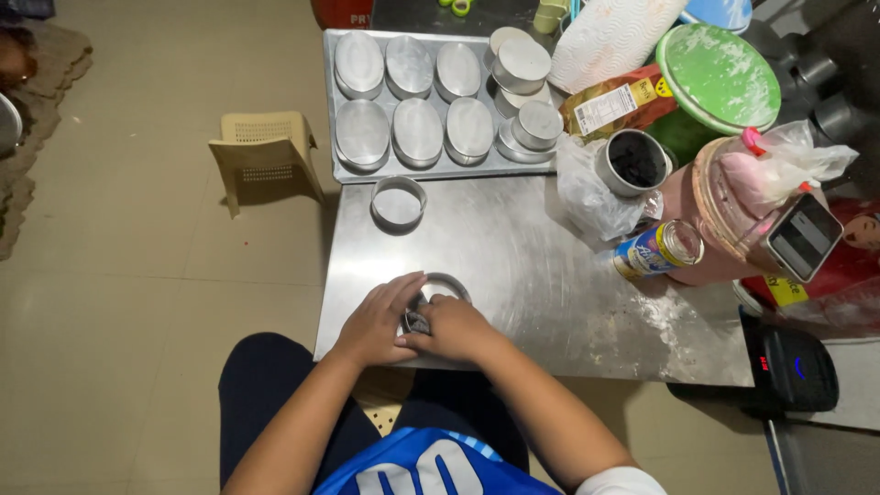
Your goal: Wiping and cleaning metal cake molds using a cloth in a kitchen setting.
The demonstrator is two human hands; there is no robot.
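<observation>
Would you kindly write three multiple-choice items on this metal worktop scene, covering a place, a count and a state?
1. Where is the lone round tin?
A. on the table, just in front of the baking tray
B. on the floor
C. on the plastic stool

2. How many oval moulds lie on the tray?
A. three
B. six
C. nine

3. What are the two hands doing?
A. resting apart
B. both at one tin
C. lifting the tray

Answers: 1 A, it sits on steel below the tray's edge. 2 B, two rows of three. 3 B, left hand and right hand meet over the tin at the near edge.
</observation>
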